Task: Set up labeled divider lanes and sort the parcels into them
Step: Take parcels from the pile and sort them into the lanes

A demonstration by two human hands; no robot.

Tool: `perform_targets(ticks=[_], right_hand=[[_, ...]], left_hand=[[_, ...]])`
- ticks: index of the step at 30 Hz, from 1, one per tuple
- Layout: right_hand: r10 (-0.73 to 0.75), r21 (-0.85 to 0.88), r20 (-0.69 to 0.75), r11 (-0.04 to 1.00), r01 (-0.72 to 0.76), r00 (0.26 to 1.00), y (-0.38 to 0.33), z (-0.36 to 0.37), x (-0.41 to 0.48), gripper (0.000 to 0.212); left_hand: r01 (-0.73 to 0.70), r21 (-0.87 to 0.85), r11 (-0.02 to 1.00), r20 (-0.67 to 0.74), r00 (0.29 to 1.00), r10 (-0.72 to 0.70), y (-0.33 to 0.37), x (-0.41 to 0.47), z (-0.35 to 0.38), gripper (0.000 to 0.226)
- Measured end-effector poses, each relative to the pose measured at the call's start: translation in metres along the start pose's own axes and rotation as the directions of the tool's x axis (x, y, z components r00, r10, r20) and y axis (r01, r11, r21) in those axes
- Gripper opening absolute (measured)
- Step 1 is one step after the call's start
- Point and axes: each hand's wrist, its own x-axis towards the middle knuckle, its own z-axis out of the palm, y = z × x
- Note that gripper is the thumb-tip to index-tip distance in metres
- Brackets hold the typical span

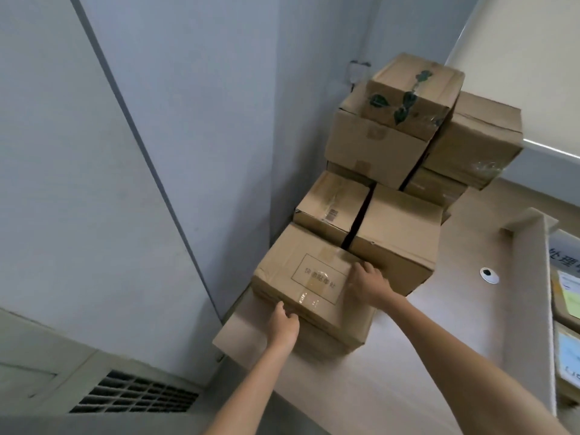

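Note:
Several brown cardboard parcels are stacked in the desk's far left corner against the wall. The nearest parcel [309,279], with a printed rectangle on its top, lies at the front of the pile on another box. My left hand [282,326] grips its near edge, fingers curled over the top. My right hand [365,284] holds its right side beside a larger parcel [398,233]. On top of the pile sits a box with green leaf prints [411,95]. An upright cardboard divider [527,293] stands on the desk at the right.
The light desk top [423,356] has a round cable grommet [489,274]. Paper labels [569,293] lie beyond the divider at the right edge. A grey wall panel fills the left, with a vent grille [135,394] low down.

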Motion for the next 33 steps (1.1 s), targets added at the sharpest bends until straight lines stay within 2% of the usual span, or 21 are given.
perform_targets(ticks=[3, 6, 9, 11, 13, 16, 19, 22, 24, 26, 28, 29, 31, 33], right_hand=[[0.003, -0.095, -0.054, 0.995, -0.008, 0.999, 0.005, 0.008, 0.001, 0.076], [0.021, -0.079, -0.103, 0.996, -0.029, 0.995, 0.005, 0.007, -0.006, 0.066], [0.097, -0.014, -0.054, 0.995, -0.098, 0.994, 0.009, 0.015, -0.021, 0.067], [0.121, 0.141, 0.034, 0.982, -0.125, 0.992, 0.013, 0.027, -0.039, 0.066], [0.095, 0.368, 0.090, 0.922, -0.122, 0.991, 0.016, 0.043, -0.064, 0.054], [0.025, 0.550, 0.071, 0.833, -0.060, 0.997, 0.022, 0.066, -0.107, 0.050], [-0.016, 0.749, 0.013, 0.663, 0.000, 1.000, 0.032, 0.077, -0.149, 0.045], [-0.025, 0.873, -0.037, 0.485, 0.045, 0.999, 0.042, 0.069, -0.189, 0.036], [-0.033, 0.906, -0.088, 0.414, 0.094, 0.996, 0.052, 0.057, -0.214, 0.033], [-0.026, 0.922, -0.144, 0.360, 0.144, 0.989, 0.063, 0.042, -0.239, 0.034], [-0.012, 0.922, -0.206, 0.333, 0.198, 0.979, 0.072, 0.025, -0.265, 0.041], [-0.005, 0.914, -0.239, 0.335, 0.227, 0.971, 0.078, 0.017, -0.276, 0.041], [-0.009, 0.890, -0.296, 0.361, 0.280, 0.955, 0.088, 0.001, -0.296, 0.036], [-0.002, 0.842, -0.337, 0.447, 0.302, 0.941, 0.091, -0.013, -0.313, 0.035]], left_hand=[[-0.004, -0.023, 1.000, 0.059, 0.998, 0.005, -0.004, -0.002, 0.003, 0.055], [0.007, -0.061, 0.998, 0.057, 0.998, -0.003, -0.007, -0.008, 0.000, 0.057], [0.056, -0.143, 0.988, 0.034, 0.998, -0.052, -0.014, -0.021, -0.009, 0.057], [0.074, -0.205, 0.976, 0.019, 0.997, -0.072, -0.019, -0.033, -0.016, 0.054], [0.055, -0.245, 0.968, -0.027, 0.998, -0.064, -0.022, -0.045, -0.022, 0.052], [-0.052, -0.277, 0.960, -0.151, 0.988, 0.010, -0.024, -0.070, -0.028, 0.046], [-0.211, -0.285, 0.935, -0.219, 0.964, 0.150, -0.024, -0.104, -0.036, 0.040], [-0.352, -0.239, 0.905, -0.254, 0.922, 0.292, -0.023, -0.134, -0.040, 0.033], [-0.397, -0.184, 0.899, -0.244, 0.905, 0.349, -0.021, -0.150, -0.038, 0.034], [-0.337, -0.159, 0.928, -0.174, 0.935, 0.310, -0.015, -0.167, -0.034, 0.058], [-0.222, -0.231, 0.947, 0.033, 0.971, 0.236, -0.007, -0.186, -0.031, 0.089], [-0.166, -0.311, 0.936, 0.182, 0.956, 0.230, -0.003, -0.194, -0.028, 0.100], [-0.105, -0.450, 0.887, 0.436, 0.841, 0.320, 0.005, -0.206, -0.024, 0.111], [-0.158, -0.485, 0.860, 0.487, 0.768, 0.416, 0.016, -0.216, -0.017, 0.106]])
